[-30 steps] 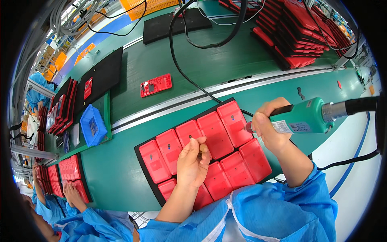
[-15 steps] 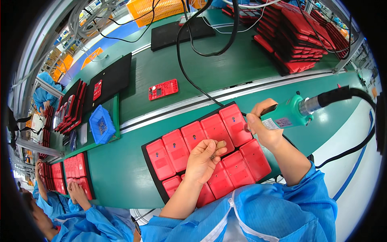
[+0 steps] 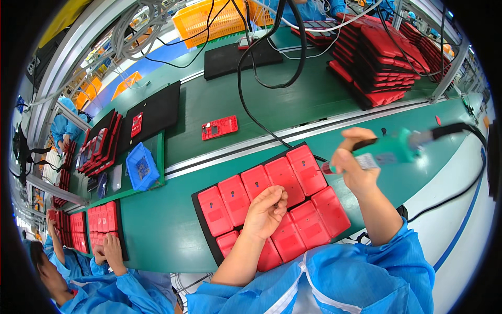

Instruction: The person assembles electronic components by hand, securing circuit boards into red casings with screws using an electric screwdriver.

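Near the bench's (image 3: 157, 225) front edge, my left grip (image 3: 264, 214), pinched closed, contents indistinct, hangs over red plastic housings (image 3: 217, 214) on a black pad (image 3: 210, 238); my right grip (image 3: 357, 166) wraps the green electric screwdriver (image 3: 389, 149). Which housings are done, I can't tell.

Single head view: left unit of a side-by-side fisheye pair, worn on the wearer's head. Looks down and forward over the green counter (image 3: 157, 225). Wearer's blue jacket (image 3: 355, 280) fills the lower edge, nearest the lens; left hand (image 3: 266, 212) and right hand (image 3: 360, 162) near, orange crate (image 3: 191, 21) far off at top. Straight edges bow toward the margin.
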`<move>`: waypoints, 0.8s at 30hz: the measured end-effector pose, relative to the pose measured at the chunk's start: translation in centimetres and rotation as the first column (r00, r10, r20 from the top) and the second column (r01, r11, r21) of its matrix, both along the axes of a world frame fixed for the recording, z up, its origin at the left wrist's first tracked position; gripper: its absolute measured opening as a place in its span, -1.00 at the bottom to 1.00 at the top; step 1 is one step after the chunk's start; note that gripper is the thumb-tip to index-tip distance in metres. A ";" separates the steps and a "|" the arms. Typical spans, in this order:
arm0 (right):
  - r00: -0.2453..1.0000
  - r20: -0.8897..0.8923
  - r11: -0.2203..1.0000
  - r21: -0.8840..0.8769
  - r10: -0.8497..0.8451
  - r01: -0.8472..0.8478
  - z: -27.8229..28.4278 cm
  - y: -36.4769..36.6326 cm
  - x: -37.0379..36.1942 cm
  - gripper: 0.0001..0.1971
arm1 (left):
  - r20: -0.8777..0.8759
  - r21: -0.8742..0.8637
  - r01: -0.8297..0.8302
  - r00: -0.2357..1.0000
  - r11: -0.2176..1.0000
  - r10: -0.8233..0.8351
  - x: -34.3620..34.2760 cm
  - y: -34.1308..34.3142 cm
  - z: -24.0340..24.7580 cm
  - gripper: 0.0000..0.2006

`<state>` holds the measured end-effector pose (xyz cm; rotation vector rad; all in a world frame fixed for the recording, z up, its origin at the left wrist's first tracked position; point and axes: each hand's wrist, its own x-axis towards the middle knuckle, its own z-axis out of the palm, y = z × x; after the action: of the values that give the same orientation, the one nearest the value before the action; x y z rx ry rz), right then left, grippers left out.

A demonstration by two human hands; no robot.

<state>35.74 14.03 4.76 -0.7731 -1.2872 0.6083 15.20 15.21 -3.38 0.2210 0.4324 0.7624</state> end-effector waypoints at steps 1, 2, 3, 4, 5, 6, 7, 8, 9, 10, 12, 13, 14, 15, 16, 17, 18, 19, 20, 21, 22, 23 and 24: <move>0.996 -0.091 0.997 0.081 0.016 -0.009 0.4 -0.5 -0.2 -0.67 | -0.039 0.009 0.005 0.999 1.000 -0.005 0.2 0.0 0.2 -0.92; 0.983 -0.181 0.987 0.160 0.038 -0.009 0.9 -1.0 -0.4 -0.71 | -0.077 0.018 0.011 0.997 1.000 -0.009 0.4 -0.1 0.4 -0.92; 0.981 -0.178 0.977 0.213 0.072 -0.033 1.3 -1.6 -0.8 -0.75 | -0.078 0.013 0.008 0.997 1.000 -0.007 0.5 -0.1 0.4 -0.92; 0.967 -0.218 0.977 0.195 0.129 -0.087 1.6 -2.3 -1.5 -0.76 | -0.094 0.007 0.006 0.996 1.000 -0.006 0.5 -0.1 0.3 -0.91; 0.958 -0.209 0.970 0.188 0.195 -0.156 1.8 -2.8 -2.0 -0.76 | -0.110 0.001 0.004 0.994 1.000 -0.004 0.5 -0.2 0.3 -0.90; 0.946 -0.199 0.958 0.182 0.255 -0.220 2.1 -3.2 -2.3 -0.77 | -0.112 -0.003 0.000 0.994 1.000 0.000 0.5 -0.2 0.4 -0.90; 0.941 -0.188 0.953 0.173 0.281 -0.250 2.4 -3.6 -2.7 -0.79 | -0.126 -0.007 0.000 0.992 1.000 -0.001 0.6 -0.2 0.5 -0.88; 0.947 -0.166 0.954 0.172 0.274 -0.245 2.6 -3.7 -3.0 -0.79 | -0.140 -0.010 -0.001 0.990 1.000 0.000 0.5 -0.2 0.5 -0.86; 0.950 -0.155 0.953 0.185 0.270 -0.241 2.8 -3.8 -3.1 -0.79 | -0.142 -0.012 -0.004 0.990 1.000 0.003 0.4 -0.3 0.3 -0.86; 0.953 -0.144 0.951 0.199 0.267 -0.237 2.9 -3.9 -3.2 -0.79 | -0.090 0.001 0.010 0.996 1.000 -0.010 0.2 -0.3 -0.1 -0.86; 0.945 -0.163 0.946 0.207 0.284 -0.249 3.2 -3.8 -3.2 -0.79 | -0.038 0.015 0.021 0.999 1.000 -0.021 0.1 -0.4 -0.2 -0.85; 0.938 -0.180 0.942 0.215 0.297 -0.257 3.3 -3.8 -3.3 -0.78 | -0.100 0.045 0.025 0.995 0.999 -0.020 0.2 -0.5 0.0 -0.85; 0.937 -0.180 0.941 0.215 0.300 -0.260 3.4 -3.8 -3.4 -0.78 | -0.162 0.074 0.031 0.987 0.997 -0.018 0.4 -0.6 0.2 -0.84; 0.937 -0.228 0.958 0.180 0.263 -0.225 3.6 -4.0 -3.7 -0.78 | -0.162 0.074 0.030 0.987 0.997 -0.017 0.6 -0.7 0.5 -0.84; 0.935 -0.274 0.971 0.143 0.225 -0.191 3.7 -4.0 -3.9 -0.78 | -0.253 0.143 0.039 0.968 0.989 -0.001 0.9 -0.9 0.8 -0.85; 0.935 -0.274 0.971 0.143 0.226 -0.193 3.6 -3.9 -3.9 -0.78 | -0.339 0.210 0.054 0.940 0.976 0.021 1.1 -0.9 0.9 -0.85; 0.937 -0.288 0.977 0.137 0.198 -0.164 3.5 -3.8 -3.8 -0.78 | -0.339 0.209 0.053 0.941 0.976 0.022 1.1 -1.0 0.9 -0.85; 0.938 -0.302 0.982 0.130 0.170 -0.136 3.5 -3.8 -3.8 -0.77 | -0.364 0.245 0.078 0.931 0.966 0.017 1.0 -1.2 0.8 -0.86; 0.938 -0.302 0.982 0.128 0.170 -0.137 3.4 -3.9 -3.7 -0.77 | -0.390 0.280 0.104 0.921 0.954 0.013 1.0 -1.4 0.7 -0.88; 0.932 -0.316 0.983 0.105 0.175 -0.149 3.5 -4.0 -3.5 -0.77 | -0.388 0.279 0.104 0.922 0.955 0.013 1.1 -1.6 0.7 -0.88; 0.927 -0.331 0.984 0.082 0.179 -0.160 3.6 -4.1 -3.4 -0.77 | -0.579 0.513 0.191 0.796 0.837 0.174 1.2 -1.8 0.7 -0.87; 0.928 -0.328 0.984 0.081 0.177 -0.160 3.8 -4.3 -3.4 -0.77 | -0.678 0.674 0.330 0.631 0.661 0.376 1.3 -2.1 0.7 -0.85; 0.929 -0.325 0.984 0.058 0.180 -0.170 3.9 -4.4 -3.4 -0.77 | -0.677 0.673 0.330 0.634 0.662 0.373 1.4 -2.3 1.1 -0.85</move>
<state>32.33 9.60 8.70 -0.5077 -1.0583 0.8241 16.61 12.89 -2.28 1.4231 0.9393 0.8131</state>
